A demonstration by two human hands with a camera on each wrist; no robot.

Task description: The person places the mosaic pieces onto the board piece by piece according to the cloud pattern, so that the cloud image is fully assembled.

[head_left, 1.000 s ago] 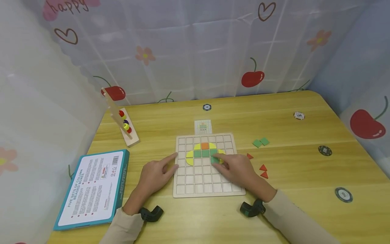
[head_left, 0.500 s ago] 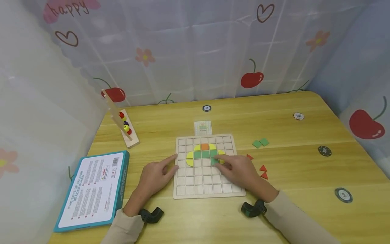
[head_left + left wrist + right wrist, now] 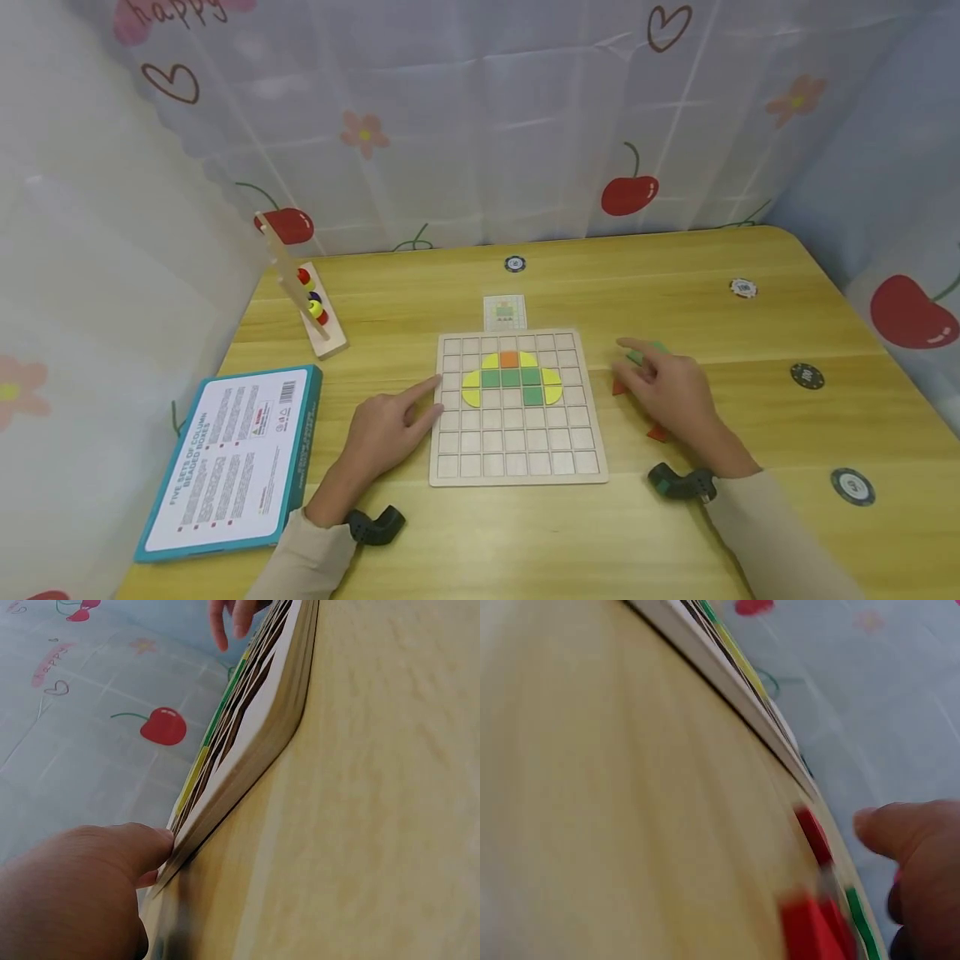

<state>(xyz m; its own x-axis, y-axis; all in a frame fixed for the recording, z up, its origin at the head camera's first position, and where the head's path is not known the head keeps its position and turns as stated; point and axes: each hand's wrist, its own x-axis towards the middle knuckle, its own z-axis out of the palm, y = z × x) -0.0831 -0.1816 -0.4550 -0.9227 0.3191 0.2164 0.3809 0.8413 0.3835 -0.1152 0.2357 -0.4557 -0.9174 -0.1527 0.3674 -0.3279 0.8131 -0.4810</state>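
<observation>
Since a second ago the right hand [image 3: 670, 390] has left the grid board [image 3: 517, 467] and swung out over the loose pieces off the board's right edge, while the left hand [image 3: 386, 429] has stayed put, forefinger straight against the board's left edge. On the board, which sits near the middle of the table [image 3: 675, 542], the coloured pattern [image 3: 512, 377] of yellow, green and orange tiles fills part of the upper rows and looks one green tile fuller than before. The right hand now hovers with fingers loosely extended, holding nothing, its forefinger reaching toward the green squares [image 3: 647, 353]; red triangles [image 3: 658, 433] lie partly hidden under the palm, and the blurred wrist view does not settle whether a fingertip touches any piece. The step in hand appears to be fetching the next tile. That calls for pinching one flat piece cleanly off the table, then checking its place against the pattern card [image 3: 504, 312] just beyond the board's far edge, with the left hand bracing the board.
</observation>
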